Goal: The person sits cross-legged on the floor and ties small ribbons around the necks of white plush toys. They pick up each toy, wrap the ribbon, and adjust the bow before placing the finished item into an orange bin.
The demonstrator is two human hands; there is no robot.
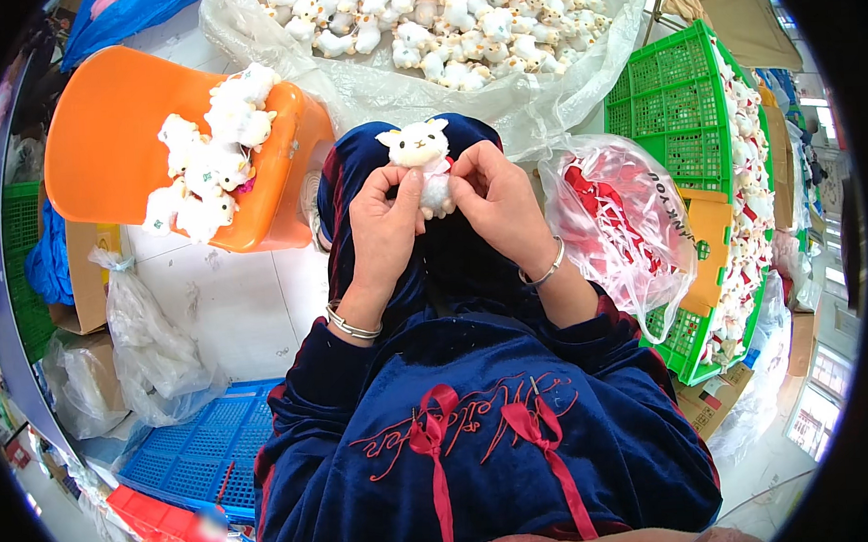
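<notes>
A small white plush sheep (419,146) with yellow horns sits upright between my hands, over my knees, its front turned toward me. My left hand (385,218) grips its body from the left, thumb on the front. From the right, my right hand (494,196) pinches at the toy's side near the neck, where a bit of red and pale ribbon shows. The exact piece between the right fingertips is too small to make out. Several similar plush sheep (218,164) lie heaped on an orange plastic chair (89,141) to my left.
Ahead, a clear plastic sheet (350,115) bears a large pile of plush toys (462,28). On the right stand a bag of red and white ribbons (616,215) and a green crate (673,96) beside more plush toys. A blue crate (204,446) lies at lower left, near plastic bags (151,332).
</notes>
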